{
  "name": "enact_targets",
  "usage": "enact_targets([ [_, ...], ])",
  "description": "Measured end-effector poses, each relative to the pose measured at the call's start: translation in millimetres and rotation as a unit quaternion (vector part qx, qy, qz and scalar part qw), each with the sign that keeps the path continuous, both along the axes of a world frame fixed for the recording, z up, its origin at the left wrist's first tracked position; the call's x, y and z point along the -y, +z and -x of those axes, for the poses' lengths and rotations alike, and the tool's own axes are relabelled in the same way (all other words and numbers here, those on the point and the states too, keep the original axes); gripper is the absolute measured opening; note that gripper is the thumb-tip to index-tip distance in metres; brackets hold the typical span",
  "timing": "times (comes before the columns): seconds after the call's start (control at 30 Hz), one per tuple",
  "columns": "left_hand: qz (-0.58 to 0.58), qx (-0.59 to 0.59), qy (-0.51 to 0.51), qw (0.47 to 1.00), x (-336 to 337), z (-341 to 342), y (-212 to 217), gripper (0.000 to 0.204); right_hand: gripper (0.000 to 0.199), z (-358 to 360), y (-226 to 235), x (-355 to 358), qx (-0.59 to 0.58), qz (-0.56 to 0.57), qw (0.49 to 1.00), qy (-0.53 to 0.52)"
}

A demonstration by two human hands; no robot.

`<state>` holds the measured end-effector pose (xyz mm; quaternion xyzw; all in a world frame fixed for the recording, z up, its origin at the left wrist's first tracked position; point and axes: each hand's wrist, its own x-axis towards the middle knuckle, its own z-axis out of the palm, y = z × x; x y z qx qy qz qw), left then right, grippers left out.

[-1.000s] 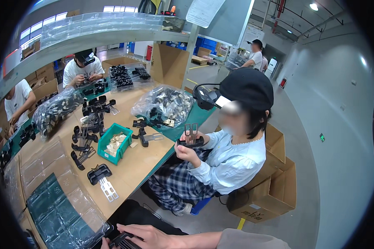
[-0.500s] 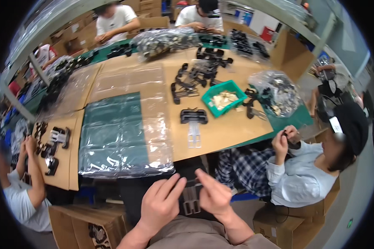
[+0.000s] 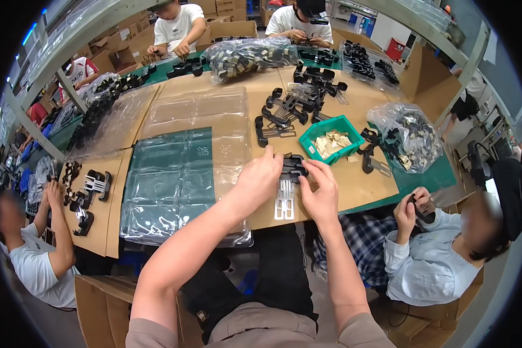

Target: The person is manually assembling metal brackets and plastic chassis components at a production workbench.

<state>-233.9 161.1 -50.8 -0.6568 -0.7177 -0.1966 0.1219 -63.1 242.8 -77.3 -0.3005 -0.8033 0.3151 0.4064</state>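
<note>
A black plastic part with a clear two-pronged fork (image 3: 284, 200) lies at the table's near edge, its prongs pointing toward me. My left hand (image 3: 260, 180) grips the left end of its black bar, fingers bent over it. At the bar's right end, my right hand (image 3: 320, 191) pinches with thumb and forefinger. The fingers partly hide the bar, and I cannot tell whether one piece or two lie stacked there. Just beyond my right hand stands a green bin (image 3: 337, 139) of small cream-coloured pieces.
More black parts with clear forks (image 3: 290, 107) are heaped farther back. Clear plastic tray sheets (image 3: 174, 185) cover the left. A plastic bag of parts (image 3: 409, 136) lies at right. Co-workers sit around, one close at right (image 3: 435, 249). An open cardboard box (image 3: 101, 307) stands below left.
Both hands have moved from above my lap up to the table, onto the black part there. The clear fork seen between them over my lap no longer shows there.
</note>
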Motion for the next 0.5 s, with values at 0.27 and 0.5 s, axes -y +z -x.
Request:
enact_targets([
  [0.27,0.104,0.123,-0.004,0.987,-17,16,-1,0.039,0.049,11,-24,-5,-0.049,-0.034,0.998,-0.017],
  [0.5,0.070,0.135,0.038,0.988,-9,-4,6,0.036,0.056,3,-5,8,0.055,0.139,0.987,-0.059],
])
